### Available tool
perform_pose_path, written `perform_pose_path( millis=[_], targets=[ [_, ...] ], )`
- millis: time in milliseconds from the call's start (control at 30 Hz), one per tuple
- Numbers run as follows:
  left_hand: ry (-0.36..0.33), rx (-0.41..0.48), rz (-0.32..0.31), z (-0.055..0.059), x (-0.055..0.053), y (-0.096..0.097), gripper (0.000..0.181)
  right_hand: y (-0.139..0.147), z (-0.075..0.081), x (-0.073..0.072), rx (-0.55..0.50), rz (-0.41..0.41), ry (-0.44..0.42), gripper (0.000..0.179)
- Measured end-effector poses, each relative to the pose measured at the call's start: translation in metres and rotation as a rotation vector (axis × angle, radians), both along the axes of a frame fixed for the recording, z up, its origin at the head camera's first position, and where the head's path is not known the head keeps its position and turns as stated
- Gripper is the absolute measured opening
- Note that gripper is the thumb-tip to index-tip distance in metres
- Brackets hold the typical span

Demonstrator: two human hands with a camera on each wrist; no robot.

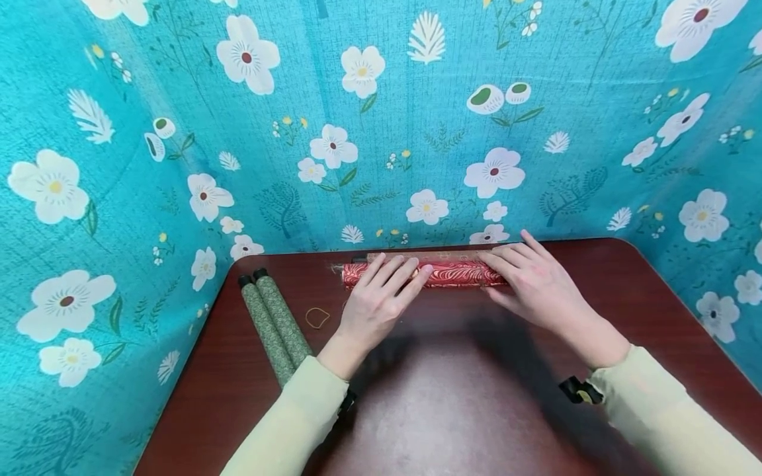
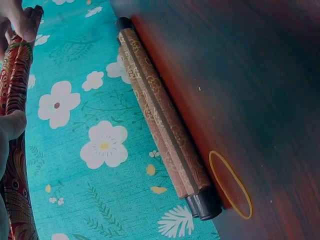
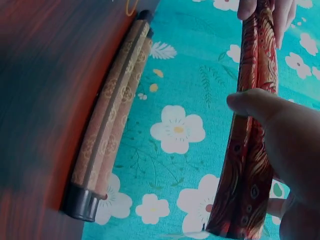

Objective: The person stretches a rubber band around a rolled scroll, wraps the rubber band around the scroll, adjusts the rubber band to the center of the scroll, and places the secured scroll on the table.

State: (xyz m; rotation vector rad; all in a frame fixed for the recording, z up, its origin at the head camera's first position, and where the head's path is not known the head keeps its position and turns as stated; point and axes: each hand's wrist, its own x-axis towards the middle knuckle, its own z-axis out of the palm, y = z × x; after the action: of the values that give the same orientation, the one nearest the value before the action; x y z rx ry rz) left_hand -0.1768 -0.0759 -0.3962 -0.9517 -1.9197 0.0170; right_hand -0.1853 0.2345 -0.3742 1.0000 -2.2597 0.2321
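Together, left hand and right hand grasp a red patterned roll near a tan roll on the table.

A red roll is gleaming with a satiny, cloth-like sheen, while a brown roll is showing a matt, woven-looking cover and caps are shining like smooth plastic. Green rolls are looking matt and fine-textured. The wood-look table is throwing back a glossy glare; the cloth curtain and sleeves are looking matt, the curtain displaying a visible weave.
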Motion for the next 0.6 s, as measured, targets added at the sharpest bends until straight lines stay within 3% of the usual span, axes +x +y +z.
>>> perform_pose_path(
  millis=[400, 600],
  targets=[
    [-0.039, 0.011, 0.001, -0.005, 0.001, 0.011, 0.037, -0.01, -0.002, -0.001, 0.003, 0.082, 0.026, 0.067],
    [-0.043, 0.022, -0.011, -0.001, -0.001, 0.008, 0.038, -0.014, 0.004, -0.002, 0.008, 0.046, -0.005, 0.08]
  ],
)
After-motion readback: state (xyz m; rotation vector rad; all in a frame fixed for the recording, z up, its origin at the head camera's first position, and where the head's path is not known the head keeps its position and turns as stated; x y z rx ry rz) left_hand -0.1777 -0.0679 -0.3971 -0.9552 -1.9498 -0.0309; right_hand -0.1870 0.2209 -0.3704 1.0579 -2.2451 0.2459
